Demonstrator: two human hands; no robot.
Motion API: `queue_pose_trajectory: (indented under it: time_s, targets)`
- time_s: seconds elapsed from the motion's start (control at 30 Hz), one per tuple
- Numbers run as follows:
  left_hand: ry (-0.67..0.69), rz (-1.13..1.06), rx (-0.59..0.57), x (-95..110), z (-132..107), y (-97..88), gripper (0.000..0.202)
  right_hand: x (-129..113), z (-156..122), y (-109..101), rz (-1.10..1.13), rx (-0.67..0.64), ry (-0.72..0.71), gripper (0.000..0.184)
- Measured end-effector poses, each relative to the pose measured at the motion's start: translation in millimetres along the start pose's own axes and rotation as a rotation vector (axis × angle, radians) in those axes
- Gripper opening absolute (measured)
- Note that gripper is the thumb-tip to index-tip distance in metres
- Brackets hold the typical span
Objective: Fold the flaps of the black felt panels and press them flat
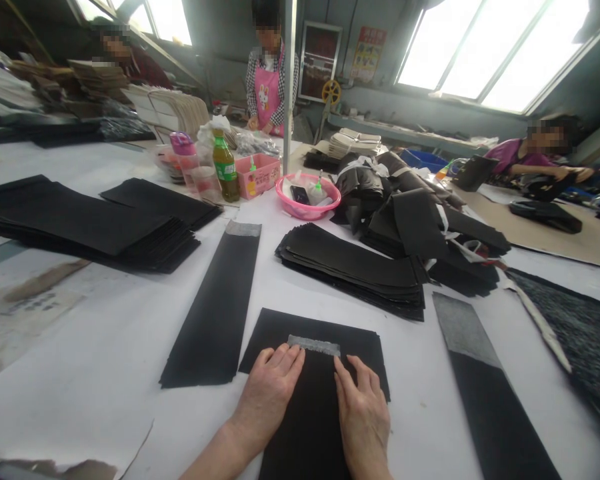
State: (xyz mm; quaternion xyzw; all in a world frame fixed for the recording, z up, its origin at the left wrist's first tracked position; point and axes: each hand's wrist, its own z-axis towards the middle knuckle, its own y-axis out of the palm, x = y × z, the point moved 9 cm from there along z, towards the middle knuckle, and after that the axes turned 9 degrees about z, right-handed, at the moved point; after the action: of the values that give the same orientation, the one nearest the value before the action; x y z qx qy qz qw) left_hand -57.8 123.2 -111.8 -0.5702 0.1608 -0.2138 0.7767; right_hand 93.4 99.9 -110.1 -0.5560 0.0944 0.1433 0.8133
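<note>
A black sheet (315,333) lies flat on the white table (105,373) right in front of me, with a narrower black strip (313,413) laid lengthwise on it. The strip's far end shows a grey glued band (314,345). My left hand (270,393) rests flat on the strip's left edge, fingers stretched toward the band. On the strip's right edge my right hand (363,410) presses flat, fingers together, tips just below the band's right end. Neither hand holds anything.
Long black strips lie left (215,313) and right (490,393) of me. Stacks of black sheets sit at far left (85,223) and centre (355,267). A pink bowl (307,197), green bottle (225,167) and pink box (258,175) stand behind. Other people work across the table.
</note>
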Motion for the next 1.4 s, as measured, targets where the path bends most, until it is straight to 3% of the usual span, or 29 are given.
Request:
queue_pose_trajectory:
  time_s: [0.5,0.77,0.9,1.07,1.4]
  targets:
    - [-0.029,-0.063,0.010,-3.8,-2.1,-3.1,0.044,5.5,2.9,-0.9,0.059,0.002,0.033,0.033]
    - [-0.047,-0.097,0.013,-6.4,-0.9,-10.8,0.045,42.9,18.6,-4.1,0.368,-0.045,0.234,0.033]
    - [-0.046,-0.100,0.016,-6.8,0.6,-15.1,0.042,10.1,39.5,-11.2,0.290,-0.062,0.045,0.025]
    - [-0.047,-0.092,0.020,-7.5,0.9,-13.2,0.041,-33.7,61.3,4.4,0.194,-0.210,-0.170,0.029]
    - [-0.028,-0.099,0.005,-14.8,9.9,-16.3,0.027,-35.5,75.8,9.8,0.230,-0.293,-0.252,0.019]
